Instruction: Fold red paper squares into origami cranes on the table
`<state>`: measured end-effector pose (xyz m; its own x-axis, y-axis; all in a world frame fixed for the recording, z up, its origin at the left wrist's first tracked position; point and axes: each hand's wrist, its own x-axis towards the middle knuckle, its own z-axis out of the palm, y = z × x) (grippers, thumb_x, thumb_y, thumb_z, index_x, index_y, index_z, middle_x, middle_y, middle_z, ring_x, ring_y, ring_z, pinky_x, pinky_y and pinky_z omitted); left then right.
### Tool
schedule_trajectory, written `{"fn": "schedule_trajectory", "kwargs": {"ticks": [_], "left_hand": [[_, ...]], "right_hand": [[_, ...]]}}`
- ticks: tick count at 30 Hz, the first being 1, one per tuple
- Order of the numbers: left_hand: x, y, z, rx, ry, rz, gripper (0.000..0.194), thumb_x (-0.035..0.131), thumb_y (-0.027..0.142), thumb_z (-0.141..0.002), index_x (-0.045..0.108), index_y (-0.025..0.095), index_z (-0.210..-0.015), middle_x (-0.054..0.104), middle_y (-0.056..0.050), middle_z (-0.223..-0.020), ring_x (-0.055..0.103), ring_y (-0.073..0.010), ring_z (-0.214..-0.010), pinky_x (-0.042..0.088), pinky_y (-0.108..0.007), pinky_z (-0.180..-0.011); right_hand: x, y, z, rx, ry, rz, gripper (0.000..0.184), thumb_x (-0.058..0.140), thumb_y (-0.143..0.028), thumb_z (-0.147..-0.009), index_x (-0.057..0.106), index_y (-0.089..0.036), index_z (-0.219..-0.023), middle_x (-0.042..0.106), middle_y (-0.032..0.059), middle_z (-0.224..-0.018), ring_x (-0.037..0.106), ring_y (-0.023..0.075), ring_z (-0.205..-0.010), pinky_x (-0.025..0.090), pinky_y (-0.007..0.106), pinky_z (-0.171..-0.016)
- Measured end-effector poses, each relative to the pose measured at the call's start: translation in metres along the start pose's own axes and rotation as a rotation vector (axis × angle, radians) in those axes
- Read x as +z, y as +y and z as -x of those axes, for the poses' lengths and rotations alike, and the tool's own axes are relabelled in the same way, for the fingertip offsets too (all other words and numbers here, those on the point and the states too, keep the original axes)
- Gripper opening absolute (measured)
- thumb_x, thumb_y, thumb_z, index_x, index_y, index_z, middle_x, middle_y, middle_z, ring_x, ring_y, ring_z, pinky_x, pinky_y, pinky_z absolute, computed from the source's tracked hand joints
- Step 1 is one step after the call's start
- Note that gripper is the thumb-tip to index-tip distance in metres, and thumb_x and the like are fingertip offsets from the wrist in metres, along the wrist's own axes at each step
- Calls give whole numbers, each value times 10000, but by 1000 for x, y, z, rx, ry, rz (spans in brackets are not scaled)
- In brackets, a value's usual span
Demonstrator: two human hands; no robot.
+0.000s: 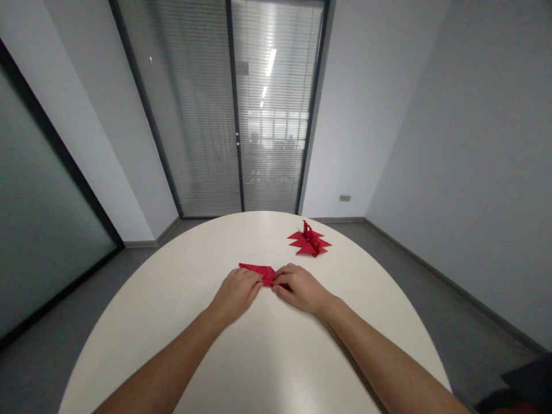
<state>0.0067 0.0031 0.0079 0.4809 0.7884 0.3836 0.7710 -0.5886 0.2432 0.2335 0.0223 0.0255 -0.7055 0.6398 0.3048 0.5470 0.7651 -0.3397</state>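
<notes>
A folded piece of red paper point(260, 270) lies flat on the round white table point(194, 276), partly under both hands. My left hand point(236, 293) rests on its left half with the fingers curled and pressed down on the paper. My right hand point(301, 287) presses on its right end, fingers bent together, and hides that end. A pile of finished red origami figures point(309, 241) sits farther back and to the right, apart from both hands.
The table's far edge curves just beyond the origami pile. Past it stands a glass door with blinds point(235, 115). Grey walls close in on both sides, and a dark object point(524, 385) shows at the bottom right corner.
</notes>
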Motion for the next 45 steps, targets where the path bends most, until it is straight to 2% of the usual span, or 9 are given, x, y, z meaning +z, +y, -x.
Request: {"fn": "schedule_trajectory", "kwargs": {"ticks": [2,6,12,17,23,30,37,42,45], "left_hand": [[0,1,-1,-16,4,-15,220,498,221,-969,714,203,-1009,749,-69,-999,661,-242,-939,467,-385,-877],[1,1,-2,-46,14,-33,218,507,212,-960,722,211,-991,755,-67,-988,663,-251,-931,468,-393,-869],[3,1,-4,-85,15,-54,206,542,189,-935,701,216,-1064,750,-71,-1026,670,-261,-948,480,-389,-863],[5,0,-5,-87,-2,-48,196,547,164,-927,709,216,-1024,755,-64,-1004,680,-254,-924,492,-380,-843],[7,-2,-4,-16,-18,-62,215,558,144,-923,742,229,-994,741,-52,-1116,666,-256,-1021,492,-414,-919],[5,4,2,42,54,-75,224,545,185,-912,723,195,-1048,667,-96,-1266,600,-270,-1167,459,-450,-1038],[6,6,6,7,-24,-50,284,548,216,-901,661,178,-1159,647,-114,-1318,595,-260,-1222,468,-436,-1075],[3,7,6,-5,-32,-42,305,535,216,-905,636,188,-1191,474,-111,-1510,506,-261,-1338,437,-427,-1116],[3,6,5,11,-48,-34,324,531,217,-911,620,180,-1220,536,-112,-1456,503,-254,-1336,412,-429,-1136]], "right_hand": [[2,1,0,33,2,-21,232,535,-248,-963,765,-211,-963,733,67,-963,623,208,-936,445,322,-879],[6,3,1,90,23,-57,220,563,-229,-938,738,-232,-1071,735,54,-1006,626,208,-963,458,307,-870],[5,2,1,73,15,-77,264,552,-213,-945,729,-264,-1134,728,49,-1017,631,204,-975,471,303,-873],[11,6,1,84,76,-91,327,584,-217,-922,691,-253,-1228,686,73,-1197,619,224,-1082,478,343,-959],[19,12,1,116,132,-51,436,614,-208,-879,641,-186,-1314,623,124,-1355,592,278,-1184,456,414,-1040],[21,13,0,41,133,-36,395,586,-154,-896,665,-200,-1280,662,96,-1303,596,264,-1160,471,402,-1014],[18,7,-3,-37,110,-22,364,531,-100,-925,680,-192,-1244,689,88,-1260,609,235,-1115,484,384,-996],[14,3,-3,-52,63,-17,380,508,-82,-932,657,-206,-1259,690,84,-1252,604,234,-1112,485,390,-988],[13,3,-2,-38,33,-17,414,488,-74,-932,614,-204,-1304,690,96,-1230,602,227,-1118,484,378,-982]]}}
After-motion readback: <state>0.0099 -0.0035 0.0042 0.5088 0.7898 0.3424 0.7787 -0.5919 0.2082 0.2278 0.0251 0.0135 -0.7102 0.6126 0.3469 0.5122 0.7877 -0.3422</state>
